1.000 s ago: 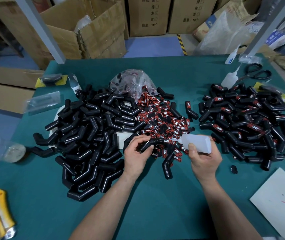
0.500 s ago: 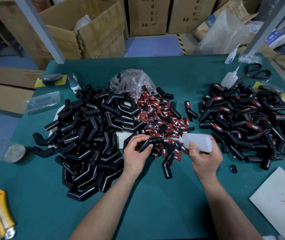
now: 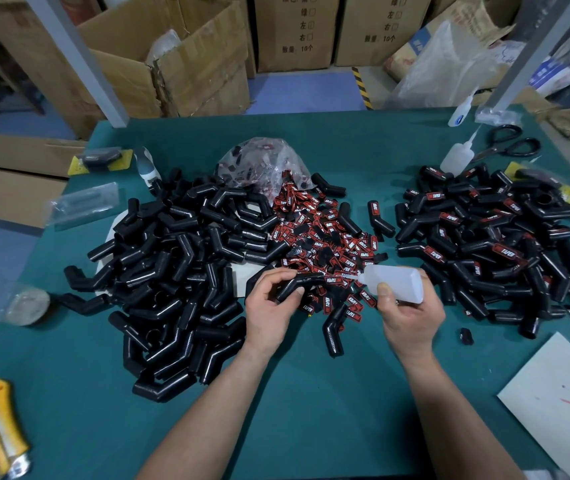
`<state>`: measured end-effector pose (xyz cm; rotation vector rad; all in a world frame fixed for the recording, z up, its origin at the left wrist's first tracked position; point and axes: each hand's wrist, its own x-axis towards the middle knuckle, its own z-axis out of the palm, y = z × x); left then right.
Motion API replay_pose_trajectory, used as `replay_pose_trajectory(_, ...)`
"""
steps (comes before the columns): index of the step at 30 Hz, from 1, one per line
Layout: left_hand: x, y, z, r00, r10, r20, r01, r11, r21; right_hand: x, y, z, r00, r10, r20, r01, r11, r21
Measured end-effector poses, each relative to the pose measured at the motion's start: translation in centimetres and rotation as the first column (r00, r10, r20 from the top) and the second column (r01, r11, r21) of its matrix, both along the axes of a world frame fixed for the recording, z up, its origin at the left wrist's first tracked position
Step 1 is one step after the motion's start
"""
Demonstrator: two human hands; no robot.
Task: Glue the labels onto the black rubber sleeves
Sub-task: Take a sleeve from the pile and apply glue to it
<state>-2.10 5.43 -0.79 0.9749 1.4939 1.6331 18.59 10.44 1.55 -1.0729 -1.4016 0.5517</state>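
Nozzle (image 3: 354,276) of the glue bottle (image 3: 396,284) gripped by the right hand (image 3: 411,317) has barely shifted, still at the label (image 3: 332,279) on the sleeve (image 3: 294,289) the left hand (image 3: 266,313) pinches; gluing likely continues.

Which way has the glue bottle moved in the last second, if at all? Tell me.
No. The glue bottle in the right hand keeps the same offset from the lone sleeve on the mat, nozzle still at the label on the held sleeve.
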Motion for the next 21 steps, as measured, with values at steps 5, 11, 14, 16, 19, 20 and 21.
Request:
replay_pose_trajectory(5, 0.07, 0.04, 0.04, 1.0, 0.016, 0.014, -0.016, 1.0, 0.002, 0.1, 0.03, -0.19, 1.0, -0.006, 0.011, 0.006, 1.0, 0.014)
replay_pose_trajectory(11, 0.12, 0.04, 0.19, 1.0, 0.03, 0.005, -0.03, 1.0, 0.004, 0.08, -0.05, -0.69, 1.0, -0.014, -0.024, 0.013, 1.0, -0.007)
replay_pose_trajectory(14, 0.11, 0.01, 0.19, 0.999, 0.029, 0.013, -0.029, 0.999, -0.021, 0.14, 0.09, -0.74, 1.0, 0.004, -0.029, -0.005, 1.0, -0.01)
replay_pose_trajectory(16, 0.1, 0.0, 0.24, 1.0, 0.029, 0.012, -0.029, 0.999, -0.031, 0.13, 0.16, -0.71, 0.999, 0.018, -0.034, -0.018, 1.0, -0.013)
replay_pose_trajectory(19, 0.09, -0.04, 0.37, 1.0, 0.024, 0.006, -0.023, 0.999, -0.032, 0.02, 0.05, -0.62, 0.999, 0.015, -0.041, -0.014, 1.0, 0.007)
replay_pose_trajectory(20, 0.08, -0.04, 0.39, 1.0, 0.023, 0.0, -0.023, 0.999, -0.03, -0.02, 0.01, -0.53, 0.999, 0.016, -0.043, -0.016, 1.0, 0.008)
replay_pose_trajectory(21, 0.08, -0.04, 0.4, 1.0, 0.022, -0.004, -0.023, 0.999, -0.029, -0.01, 0.01, -0.46, 0.999, 0.02, -0.045, -0.02, 1.0, 0.006)
